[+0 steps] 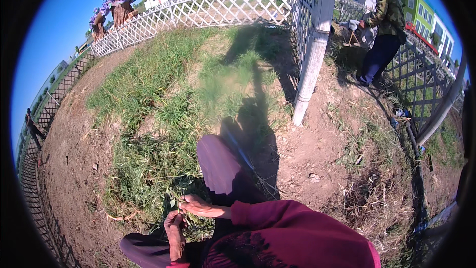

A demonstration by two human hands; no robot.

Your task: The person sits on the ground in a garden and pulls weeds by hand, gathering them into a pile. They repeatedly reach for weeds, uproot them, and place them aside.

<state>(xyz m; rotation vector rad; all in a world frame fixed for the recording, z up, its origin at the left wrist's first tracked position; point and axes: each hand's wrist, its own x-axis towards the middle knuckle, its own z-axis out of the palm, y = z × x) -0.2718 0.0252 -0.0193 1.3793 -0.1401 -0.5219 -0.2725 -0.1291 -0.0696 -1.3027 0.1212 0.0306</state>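
Note:
My left hand (174, 227) is pinched on a thin green plant stem (178, 205), thumb and fingers closed around its lower part. Just above it, my right hand (199, 206) reaches in from the right and grips the same stem, fingers mostly extended. A few small leaves hang by the stem. Behind both hands lies a heap of green weeds (148, 171), partly in shade. My knees in purple trousers (219, 163) stand on either side of my hands.
Long grass (156, 70) grows ahead on bare soil (312, 156). A thin bluish rod (240, 149) lies beyond my knee. A wooden post (312, 59) and white lattice fence (223, 5) stand ahead. One person (385, 26) works at right; another person (33, 128) stands far left.

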